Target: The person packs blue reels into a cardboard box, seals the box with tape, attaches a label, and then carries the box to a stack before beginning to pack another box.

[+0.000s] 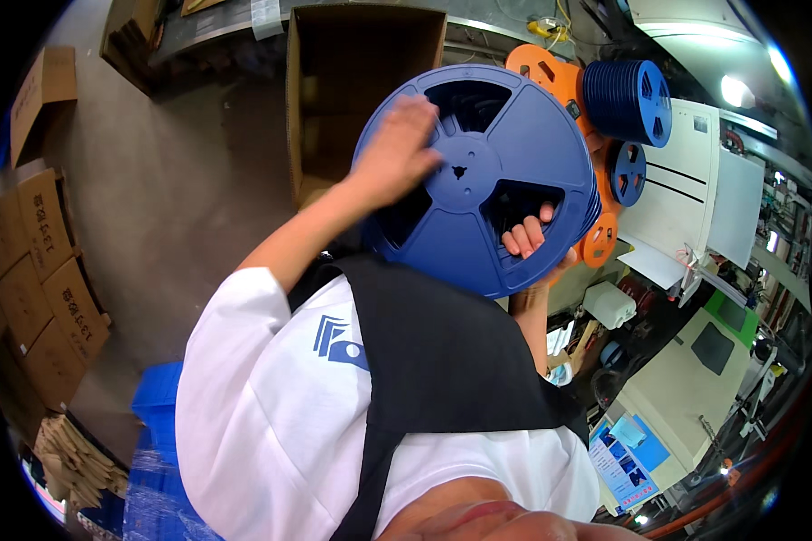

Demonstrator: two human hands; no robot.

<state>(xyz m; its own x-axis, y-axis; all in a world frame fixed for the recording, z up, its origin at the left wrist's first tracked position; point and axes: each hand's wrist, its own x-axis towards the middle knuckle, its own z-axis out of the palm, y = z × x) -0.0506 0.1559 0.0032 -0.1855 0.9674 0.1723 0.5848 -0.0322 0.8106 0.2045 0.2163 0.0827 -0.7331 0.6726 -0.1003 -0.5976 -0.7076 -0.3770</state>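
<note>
In front of my chest is a stack of large blue plastic reels (460, 239), its top disc facing me. My right hand (528, 236) grips the stack at its lower right side. Its fingers come through one of the cut-out windows, and the thumb side is partly hidden behind the rim. Over the upper left of the top reel is my left hand (395, 149), blurred by motion. Its thumb points toward the hub, apart from the other fingers. Whether it touches the disc, I cannot tell.
An open cardboard box (334, 108) stands beyond the reels. Orange reels (537, 65) and a stack of smaller-looking blue reels (627, 99) are at the right. Closed cartons (41, 261) are piled at the far left, near blue crates (158, 401). A light-coloured machine (668, 388) stands lower right.
</note>
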